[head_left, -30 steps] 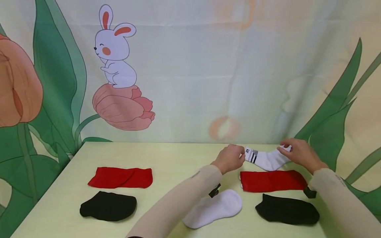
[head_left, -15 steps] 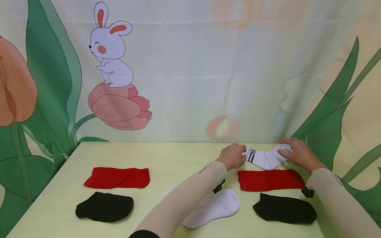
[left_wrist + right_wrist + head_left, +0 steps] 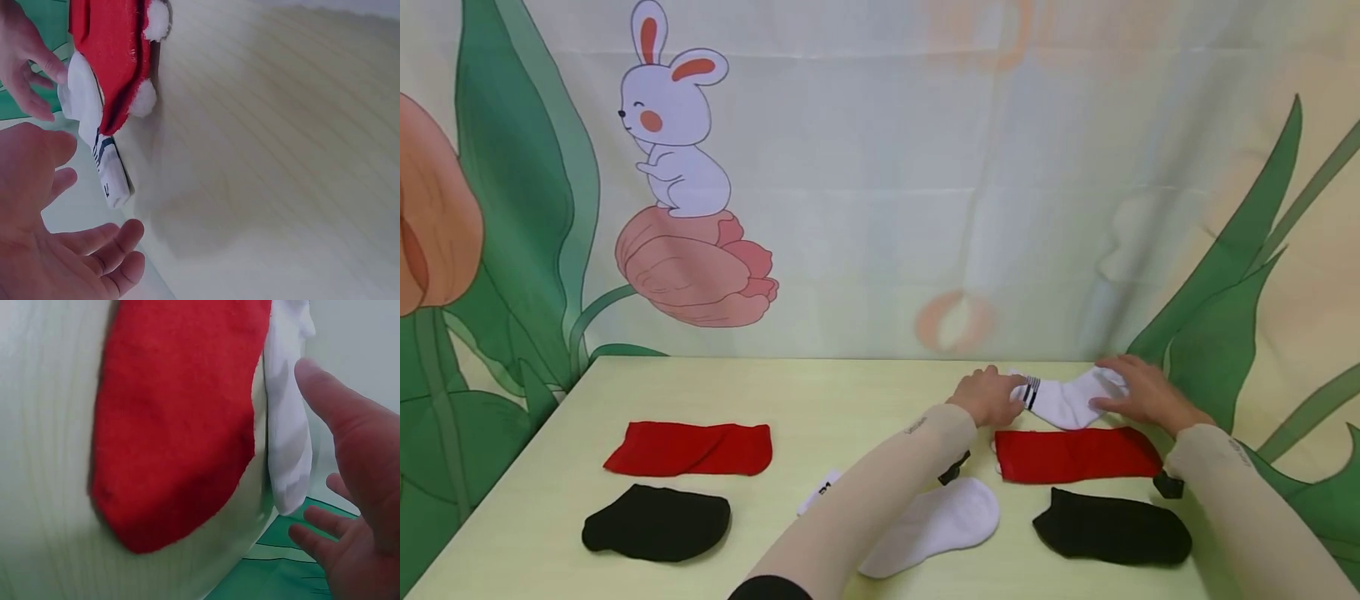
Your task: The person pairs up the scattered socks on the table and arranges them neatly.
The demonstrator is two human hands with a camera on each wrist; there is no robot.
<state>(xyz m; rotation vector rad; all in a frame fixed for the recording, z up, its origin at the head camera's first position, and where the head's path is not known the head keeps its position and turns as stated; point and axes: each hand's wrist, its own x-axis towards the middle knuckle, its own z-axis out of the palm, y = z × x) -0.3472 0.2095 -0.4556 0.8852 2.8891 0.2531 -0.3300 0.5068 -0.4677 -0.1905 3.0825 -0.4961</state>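
Note:
A white sock [image 3: 1063, 402] with dark stripes at its cuff lies at the back right of the table. Over the cuff end in the head view is my left hand [image 3: 988, 397]; the left wrist view shows its fingers loosely bent, apart from the cuff [image 3: 112, 181]. My right hand [image 3: 1142, 392] is at the toe end, thumb and fingers spread around it. In the right wrist view those spread fingers [image 3: 322, 528] hold nothing, with the thumb beside the white fabric [image 3: 287, 425]. Just in front lies a red sock [image 3: 1075, 456] with white fluffy bits [image 3: 144, 99] along its end.
A black sock [image 3: 1112, 529] lies at the front right. Under my left forearm, a second white sock [image 3: 940, 525] is partly hidden. On the left are another red sock [image 3: 692, 448] and another black sock [image 3: 658, 523]. A printed curtain [image 3: 850, 208] hangs behind the table.
My left hand has moved right, over the white sock's cuff. My right hand has spread slightly around the toe end. The head view has shifted, so everything sits a little further left.

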